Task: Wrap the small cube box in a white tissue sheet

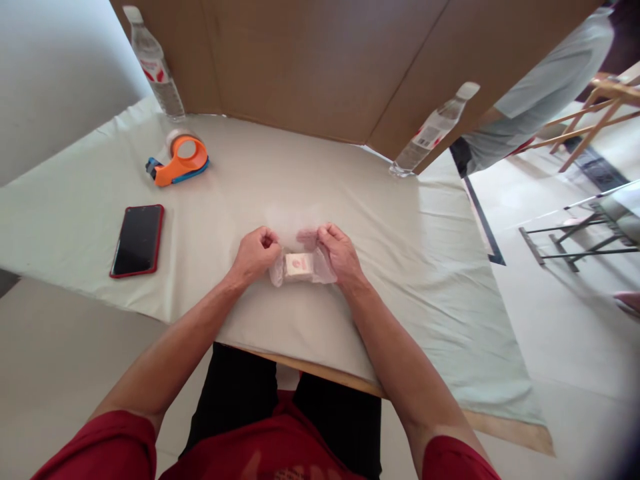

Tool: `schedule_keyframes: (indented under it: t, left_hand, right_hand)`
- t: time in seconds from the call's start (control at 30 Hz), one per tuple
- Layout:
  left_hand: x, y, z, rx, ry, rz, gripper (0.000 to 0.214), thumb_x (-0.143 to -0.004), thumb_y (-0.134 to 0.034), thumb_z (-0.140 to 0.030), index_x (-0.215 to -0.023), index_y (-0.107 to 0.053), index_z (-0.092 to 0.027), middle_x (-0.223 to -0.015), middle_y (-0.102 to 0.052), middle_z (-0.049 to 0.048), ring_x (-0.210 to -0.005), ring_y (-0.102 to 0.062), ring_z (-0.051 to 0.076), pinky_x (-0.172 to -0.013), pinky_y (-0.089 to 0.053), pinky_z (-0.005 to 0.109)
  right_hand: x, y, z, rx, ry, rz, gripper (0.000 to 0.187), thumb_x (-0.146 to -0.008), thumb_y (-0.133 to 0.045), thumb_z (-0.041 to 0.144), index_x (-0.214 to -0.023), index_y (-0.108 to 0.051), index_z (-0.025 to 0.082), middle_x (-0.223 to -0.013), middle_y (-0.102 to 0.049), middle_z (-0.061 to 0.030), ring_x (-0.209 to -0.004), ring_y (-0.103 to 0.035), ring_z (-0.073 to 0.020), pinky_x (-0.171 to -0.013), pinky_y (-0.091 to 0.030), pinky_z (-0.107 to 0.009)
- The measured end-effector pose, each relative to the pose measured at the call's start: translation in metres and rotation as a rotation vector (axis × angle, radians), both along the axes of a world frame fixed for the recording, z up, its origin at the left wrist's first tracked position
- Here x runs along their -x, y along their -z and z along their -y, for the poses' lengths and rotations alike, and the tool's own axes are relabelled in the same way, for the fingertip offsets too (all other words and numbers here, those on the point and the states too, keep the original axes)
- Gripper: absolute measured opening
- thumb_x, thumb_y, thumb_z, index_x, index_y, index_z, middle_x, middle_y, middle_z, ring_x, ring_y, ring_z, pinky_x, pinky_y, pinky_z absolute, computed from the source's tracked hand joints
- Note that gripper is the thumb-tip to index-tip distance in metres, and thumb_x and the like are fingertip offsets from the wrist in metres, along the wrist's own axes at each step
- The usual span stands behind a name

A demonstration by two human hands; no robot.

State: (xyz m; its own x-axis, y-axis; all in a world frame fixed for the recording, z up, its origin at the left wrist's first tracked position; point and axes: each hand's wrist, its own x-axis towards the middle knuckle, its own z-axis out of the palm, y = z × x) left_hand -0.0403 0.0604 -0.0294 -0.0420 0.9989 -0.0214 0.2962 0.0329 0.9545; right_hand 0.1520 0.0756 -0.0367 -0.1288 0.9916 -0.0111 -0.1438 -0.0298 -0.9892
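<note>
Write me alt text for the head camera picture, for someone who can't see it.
Seen from above, a person's left hand and right hand pinch a clear plastic bag holding a small white box on a cloth-covered table. A red-cased phone and an orange tape dispenser lie to the left; two water bottles stand before a cardboard screen.

Bare cloth (380,220) between phone (137,240) and right bottle (433,130)

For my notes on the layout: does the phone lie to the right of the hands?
No, the phone lies on the cloth, left of the left hand.
</note>
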Motion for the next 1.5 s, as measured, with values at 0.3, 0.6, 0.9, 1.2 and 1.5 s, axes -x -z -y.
schedule_keyframes:
  t: [0.3,0.6,0.9,1.2,1.5]
  left_hand:
    - [0.012,0.003,-0.017,0.22,-0.219,0.539,0.023,-0.058,-0.065,-0.021,-0.076,-0.052,-0.02,-0.062,-0.059,-0.0036,-0.055,-0.056,0.012,-0.053,-0.045,0.024]
    - [0.012,-0.007,-0.007,-0.381,-0.333,0.05,0.023,-0.073,-0.06,-0.023,-0.096,-0.062,-0.018,-0.095,-0.068,0.0036,-0.087,-0.063,0.015,-0.081,-0.051,0.029]
    - [0.018,-0.018,0.005,-0.142,0.213,-0.103,0.056,-0.088,-0.056,-0.058,-0.124,-0.062,-0.016,-0.081,-0.073,0.0058,-0.084,-0.069,0.023,-0.078,-0.052,0.034]
    - [0.027,-0.022,0.001,0.255,0.423,-0.121,0.074,-0.084,-0.063,-0.04,-0.147,-0.038,-0.012,-0.064,-0.061,-0.0032,-0.051,-0.061,0.017,-0.049,-0.044,0.027]
    - [0.022,0.001,-0.001,-0.359,0.446,-0.327,0.074,-0.076,-0.06,-0.028,-0.147,-0.043,-0.016,-0.142,-0.056,0.0163,-0.131,-0.053,0.03,-0.106,-0.047,0.046]
  right_hand:
    - [-0.028,0.013,-0.02,0.026,0.415,0.081,0.026,-0.07,-0.069,0.043,-0.078,-0.062,0.02,-0.069,-0.062,0.0004,-0.063,-0.056,-0.0141,-0.058,-0.047,-0.028]
    - [-0.039,-0.028,-0.004,-0.193,0.267,0.461,0.034,-0.08,-0.065,0.045,-0.1,-0.069,0.019,-0.096,-0.071,-0.0052,-0.085,-0.063,-0.0171,-0.077,-0.051,-0.033]
    - [-0.035,-0.046,0.019,-0.166,-0.185,0.586,0.033,-0.081,-0.067,0.037,-0.107,-0.069,0.017,-0.072,-0.062,0.0019,-0.065,-0.054,-0.0127,-0.066,-0.044,-0.028]
    - [-0.052,-0.044,0.044,-0.011,-0.643,0.637,0.025,-0.088,-0.063,0.042,-0.087,-0.07,0.019,-0.077,-0.071,-0.0008,-0.071,-0.062,-0.0149,-0.068,-0.048,-0.027]
    - [-0.008,-0.018,0.028,-0.416,-0.226,0.972,0.053,-0.079,-0.07,0.033,-0.13,-0.06,0.021,-0.128,-0.067,-0.0125,-0.11,-0.063,-0.0287,-0.092,-0.051,-0.043]
